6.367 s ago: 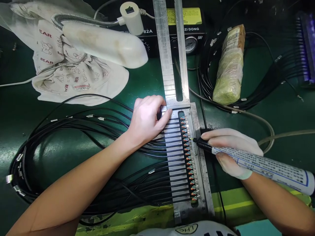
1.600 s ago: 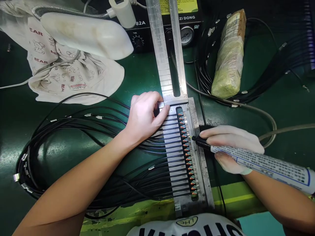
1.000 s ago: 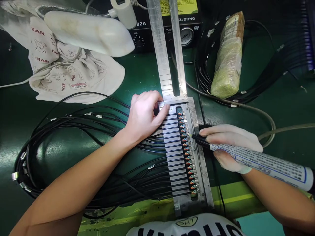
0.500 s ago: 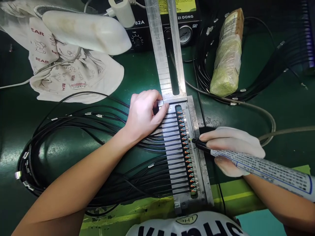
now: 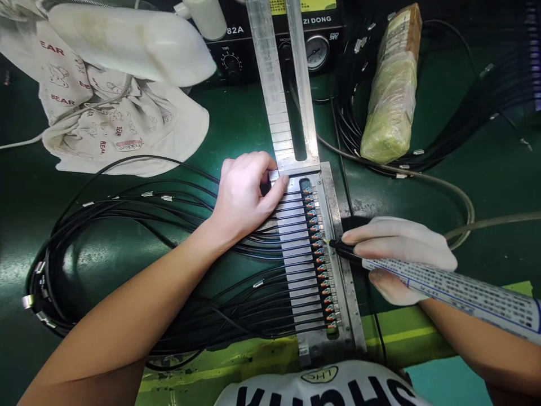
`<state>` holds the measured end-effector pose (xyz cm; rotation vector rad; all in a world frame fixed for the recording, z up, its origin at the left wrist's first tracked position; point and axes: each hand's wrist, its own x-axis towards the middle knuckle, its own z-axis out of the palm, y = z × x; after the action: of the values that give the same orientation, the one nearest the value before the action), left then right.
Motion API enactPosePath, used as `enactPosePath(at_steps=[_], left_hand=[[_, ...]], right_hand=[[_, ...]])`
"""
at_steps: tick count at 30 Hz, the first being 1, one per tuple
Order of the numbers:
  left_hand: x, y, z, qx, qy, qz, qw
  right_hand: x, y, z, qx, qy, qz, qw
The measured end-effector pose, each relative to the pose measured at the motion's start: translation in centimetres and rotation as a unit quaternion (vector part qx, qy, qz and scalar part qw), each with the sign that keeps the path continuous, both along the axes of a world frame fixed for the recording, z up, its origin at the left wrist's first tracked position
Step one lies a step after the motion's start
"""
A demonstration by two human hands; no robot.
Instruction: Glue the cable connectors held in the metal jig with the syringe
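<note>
A metal fixture (image 5: 353,307) holds a row of black cables (image 5: 296,246), their stripped ends with small orange and blue wires (image 5: 320,260) lined up along a slot. My bare left hand (image 5: 245,192) grips the upper left corner of the fixture, thumb on top, fingers curled at its side. In my right hand (image 5: 399,248), in a white glove, is a marker pen (image 5: 452,290) with a printed white barrel and black front end. Its yellowish tip is at the connectors near the middle of the row; whether it touches them I cannot tell.
Behind the fixture stands a black device (image 5: 230,56) with a dial and gauge. A white printed cloth (image 5: 127,124) lies at left, near coiled cables (image 5: 46,282). A plastic-wrapped block (image 5: 391,90) rests on more cables at right. A grey hose (image 5: 460,197) curves nearby.
The view has shifted slightly, so the cloth and coil appear a little further left. Both hands keep their grips, with the pen tip at nearly the same place on the row.
</note>
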<state>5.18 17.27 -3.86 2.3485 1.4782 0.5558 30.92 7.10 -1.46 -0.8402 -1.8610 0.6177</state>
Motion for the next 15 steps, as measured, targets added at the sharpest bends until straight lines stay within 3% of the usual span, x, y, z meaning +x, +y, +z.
enactPosePath(at_steps=[15], left_hand=[[0.02, 0.06, 0.07, -0.017, 0.001, 0.004, 1.000]], right_hand=[[0.39, 0.12, -0.16, -0.001, -0.013, 0.013, 1.000]])
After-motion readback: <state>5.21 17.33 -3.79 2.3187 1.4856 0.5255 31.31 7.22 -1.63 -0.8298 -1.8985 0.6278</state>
